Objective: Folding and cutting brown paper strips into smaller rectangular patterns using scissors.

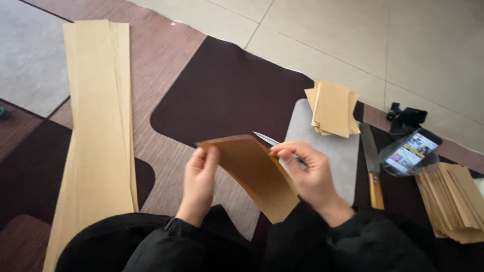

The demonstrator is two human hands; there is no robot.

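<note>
left hand (pixel 200 177): fingers pinch the left edge of a brown paper piece (pixel 254 174), thumb on the near face, other fingers behind it.
right hand (pixel 307 174): fingers clenched on the right edge of the same brown paper piece; also grasping a pair of scissors (pixel 267 139), only the metal blade tip shows, poking out left past the knuckles.
brown paper piece: held off the floor between both hands, above the person's lap, bowed, top edge curling away from the camera, lower corner hanging toward the black sleeves (pixel 166 242).
scissors: blade sits just behind the paper's upper right edge; cannot tell if the blades are parted.
long paper strips (pixel 98 126): tan stack lying flat on the rug (pixel 222 85), well left of the hands, running from the far edge toward the near left knee.
grey board (pixel 333 146): flat on the rug just behind the right hand.
small cut stack (pixel 333 108): tan pieces, loosely squared, on the far end of the grey board.
knife (pixel 372 166): long blade, wooden handle, lying just right of the grey board.
phone (pixel 409 151): inside a clear cover, screen lit, right of the knife, near a black clamp (pixel 406 118).
fanned stack (pixel 454 201): tan folded pieces at the far right edge.
floor tiles (pixel 353 35): pale, beyond the rug.
</note>
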